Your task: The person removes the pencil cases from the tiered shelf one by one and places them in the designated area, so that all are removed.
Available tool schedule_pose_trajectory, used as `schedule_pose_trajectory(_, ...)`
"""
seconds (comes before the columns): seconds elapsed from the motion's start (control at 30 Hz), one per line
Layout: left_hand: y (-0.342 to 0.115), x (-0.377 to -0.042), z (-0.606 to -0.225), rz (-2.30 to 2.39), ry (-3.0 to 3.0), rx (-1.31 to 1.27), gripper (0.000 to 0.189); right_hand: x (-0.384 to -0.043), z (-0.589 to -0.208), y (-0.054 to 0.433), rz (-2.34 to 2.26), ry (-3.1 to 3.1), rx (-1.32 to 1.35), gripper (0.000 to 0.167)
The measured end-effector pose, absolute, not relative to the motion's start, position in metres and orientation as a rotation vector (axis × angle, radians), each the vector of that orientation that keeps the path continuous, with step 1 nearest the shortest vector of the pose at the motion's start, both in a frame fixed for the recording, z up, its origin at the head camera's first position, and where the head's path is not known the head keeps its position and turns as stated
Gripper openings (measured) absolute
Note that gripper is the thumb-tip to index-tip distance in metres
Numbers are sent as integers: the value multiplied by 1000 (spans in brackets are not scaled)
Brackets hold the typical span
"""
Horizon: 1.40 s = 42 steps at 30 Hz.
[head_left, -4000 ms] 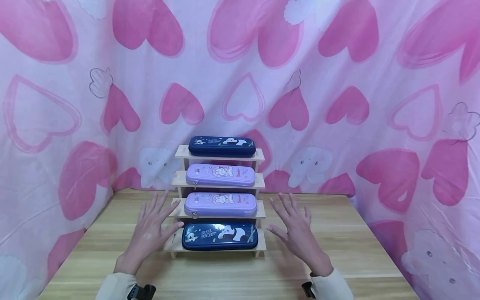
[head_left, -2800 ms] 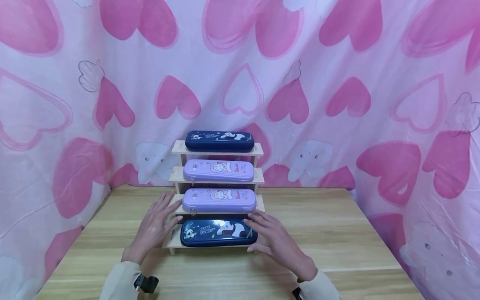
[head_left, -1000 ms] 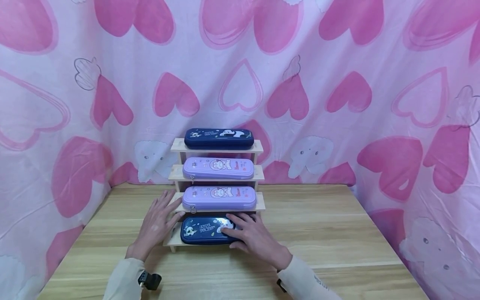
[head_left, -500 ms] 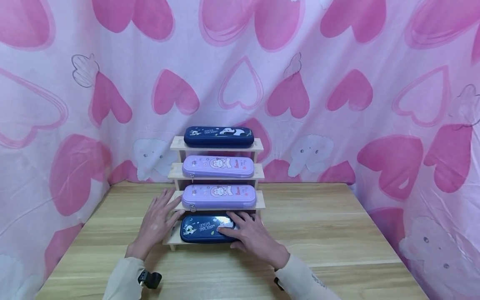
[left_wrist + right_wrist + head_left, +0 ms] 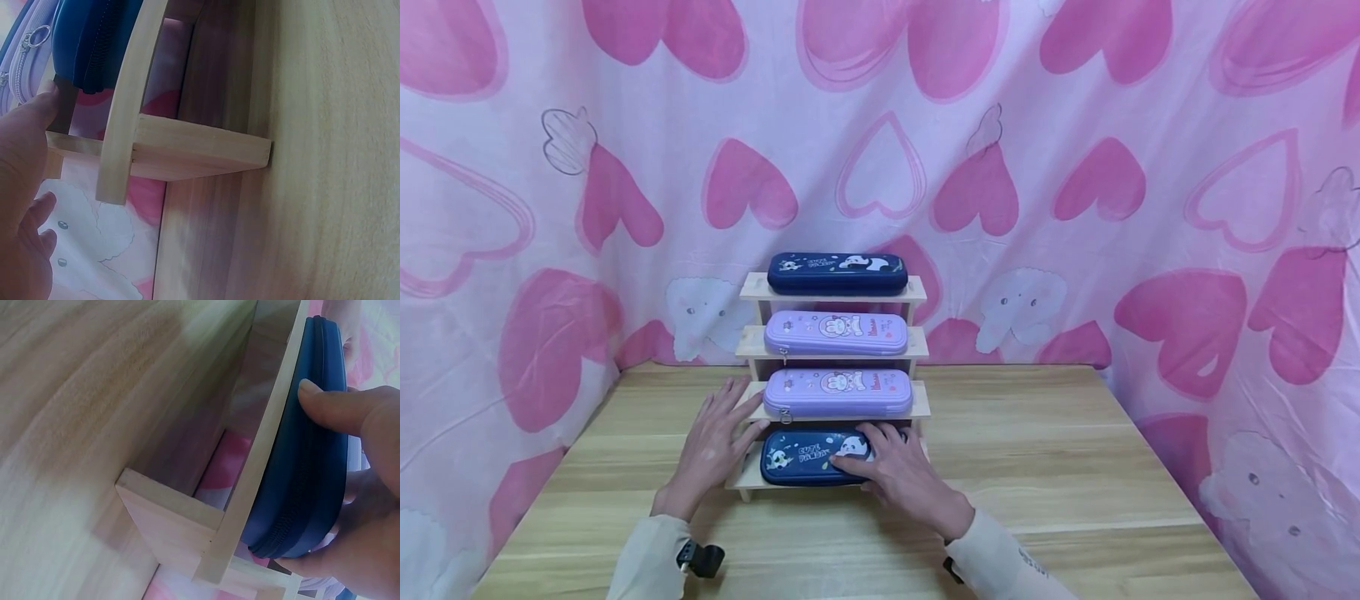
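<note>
A navy pencil case (image 5: 797,457) with a panda print lies on the lowest step of a tiered wooden rack (image 5: 747,477). My right hand (image 5: 913,479) grips its right half. In the right wrist view the thumb (image 5: 331,411) presses on the front side of the case, with the other fingers on the far side. My left hand (image 5: 711,446) is at the rack's left side, fingers loosely extended, tips right at the ends of the lower steps. Lilac pencil cases (image 5: 838,392) fill the two middle steps, and another navy pencil case (image 5: 837,274) lies on the top step.
The rack stands on a wood-grain table (image 5: 1037,467). Behind it and along both sides hangs a pink curtain (image 5: 880,92) printed with hearts. A black device (image 5: 700,559) is strapped at the left wrist.
My right hand has moved left from beside the rack onto the lowest navy pencil case and taken hold of it. The left hand has come slightly closer to the rack. The cases keep their places.
</note>
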<state>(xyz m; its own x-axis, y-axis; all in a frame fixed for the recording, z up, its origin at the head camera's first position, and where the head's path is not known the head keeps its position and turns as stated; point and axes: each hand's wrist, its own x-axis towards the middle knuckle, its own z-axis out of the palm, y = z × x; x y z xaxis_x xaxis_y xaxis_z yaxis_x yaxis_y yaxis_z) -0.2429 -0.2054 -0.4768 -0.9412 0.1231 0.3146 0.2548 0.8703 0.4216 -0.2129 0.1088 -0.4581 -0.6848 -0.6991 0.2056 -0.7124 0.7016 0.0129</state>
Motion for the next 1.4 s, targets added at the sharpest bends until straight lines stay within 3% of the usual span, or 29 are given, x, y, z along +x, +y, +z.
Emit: schedule_pose_trajectory(1.4, -203, -241, -476, -694, -2765, -256, 56, -193, -452, 121, 200, -2722, 1100, 61)
